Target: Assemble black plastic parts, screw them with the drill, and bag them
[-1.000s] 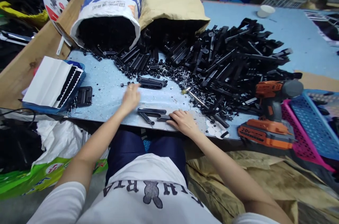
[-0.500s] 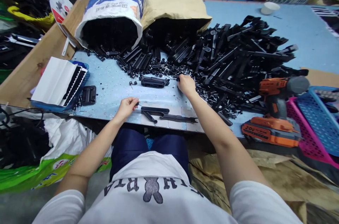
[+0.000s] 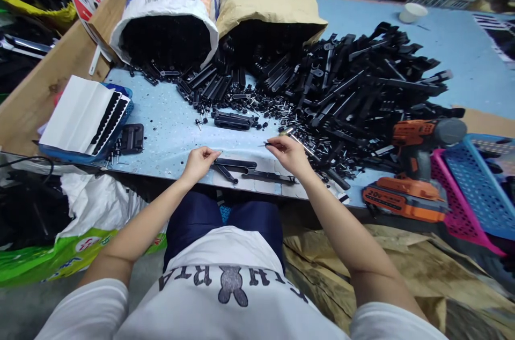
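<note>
My left hand (image 3: 198,164) is closed in a pinch at the left end of a black bar-shaped linkage piece (image 3: 237,163). Whatever its fingertips hold is hidden. A shorter black arm (image 3: 226,173) angles down from that end, and a longer black piece (image 3: 267,176) lies to the right along the table's front edge. Above these, my right hand (image 3: 290,155) pinches a small screw (image 3: 263,145), its thin shank pointing left. Just behind the right hand a shiny metal rod-like tool (image 3: 303,146) shows; I cannot tell whether the hand touches it.
Loose screws and small black parts (image 3: 277,106) spill from a white sack (image 3: 169,7) and a tan sack (image 3: 269,2). Long black parts (image 3: 362,82) are heaped at right. An orange cordless drill (image 3: 410,198) stands beside pink and blue baskets (image 3: 485,190). A blue tray (image 3: 76,155) sits left.
My right hand has drawn back from the parts pile towards me, with a small screw in its fingers. My left hand has moved slightly right, to the bar's end.
</note>
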A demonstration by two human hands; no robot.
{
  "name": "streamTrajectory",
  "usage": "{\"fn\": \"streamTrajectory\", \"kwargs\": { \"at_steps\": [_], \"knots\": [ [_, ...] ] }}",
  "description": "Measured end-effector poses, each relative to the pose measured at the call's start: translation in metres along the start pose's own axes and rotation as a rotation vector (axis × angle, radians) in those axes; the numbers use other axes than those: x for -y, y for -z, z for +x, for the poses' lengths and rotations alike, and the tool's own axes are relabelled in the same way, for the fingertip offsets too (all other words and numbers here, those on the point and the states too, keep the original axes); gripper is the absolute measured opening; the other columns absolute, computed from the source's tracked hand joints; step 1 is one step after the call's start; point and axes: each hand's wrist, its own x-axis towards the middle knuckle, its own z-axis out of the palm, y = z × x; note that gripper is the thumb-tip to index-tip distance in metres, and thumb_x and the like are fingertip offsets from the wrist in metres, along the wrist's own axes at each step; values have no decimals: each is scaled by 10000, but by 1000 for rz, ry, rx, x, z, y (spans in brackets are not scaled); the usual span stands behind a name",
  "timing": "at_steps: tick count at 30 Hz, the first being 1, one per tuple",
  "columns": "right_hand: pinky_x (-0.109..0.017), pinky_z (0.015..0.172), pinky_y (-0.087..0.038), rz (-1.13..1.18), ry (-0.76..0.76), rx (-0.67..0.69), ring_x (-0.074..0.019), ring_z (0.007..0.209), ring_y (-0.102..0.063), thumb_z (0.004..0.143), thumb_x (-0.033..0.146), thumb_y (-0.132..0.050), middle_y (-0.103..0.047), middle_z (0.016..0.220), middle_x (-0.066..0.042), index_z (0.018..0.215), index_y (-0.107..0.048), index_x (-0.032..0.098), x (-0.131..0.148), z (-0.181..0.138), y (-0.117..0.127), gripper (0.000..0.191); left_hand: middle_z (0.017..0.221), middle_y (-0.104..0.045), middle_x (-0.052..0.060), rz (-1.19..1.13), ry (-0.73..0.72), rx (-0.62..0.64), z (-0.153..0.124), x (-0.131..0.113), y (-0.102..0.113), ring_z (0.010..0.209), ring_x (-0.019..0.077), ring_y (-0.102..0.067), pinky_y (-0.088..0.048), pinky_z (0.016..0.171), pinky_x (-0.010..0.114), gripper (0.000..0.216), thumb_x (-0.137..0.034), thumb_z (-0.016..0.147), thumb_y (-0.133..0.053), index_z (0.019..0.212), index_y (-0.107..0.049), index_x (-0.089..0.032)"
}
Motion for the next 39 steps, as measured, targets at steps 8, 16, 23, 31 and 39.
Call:
{"fn": "streamTrajectory", "kwargs": {
  "at_steps": [8,16,23,31,39],
  "knots": [
    [-262,601,-486,63,-123,162,-136,606,-586,722,402,-646,-649,703,-37,753,-630,162,18,-23,-2,242,553,-539,-5,-66,38,35,1,0,-6,475,74,-426,-318,463,204,362,-486,666,-669,677,-623,-127],
    [-261,618,-463,-154,64,231,-137,624,-579,788,266,-551,-632,732,-42,749,-626,173,27,-25,-2,126,555,-511,-13,-30,29,2,0,-1,-6,500,79,-424,-320,494,208,334,-463,677,-670,686,-624,-133],
    [-268,662,-460,-227,200,305,-145,677,-570,842,221,-483,-610,800,-69,810,-622,160,37,-25,-6,156,591,-454,-51,-105,119,35,4,13,-11,481,53,-370,-284,489,187,347,-395,645,-717,848,-593,-141],
    [-262,649,-455,-240,211,252,-143,668,-568,831,205,-491,-612,777,-64,787,-621,152,28,-25,-5,148,642,-511,-10,102,116,79,5,19,-5,576,104,-467,-344,562,217,326,-434,709,-670,838,-597,-143],
    [-281,719,-469,-420,303,324,-173,784,-591,883,187,-420,-612,874,-99,868,-649,161,22,-30,-17,231,1153,-554,149,823,-723,238,-24,-16,-47,1130,281,-457,-314,959,411,385,-385,853,-533,1150,-539,-139]
  ]
}}
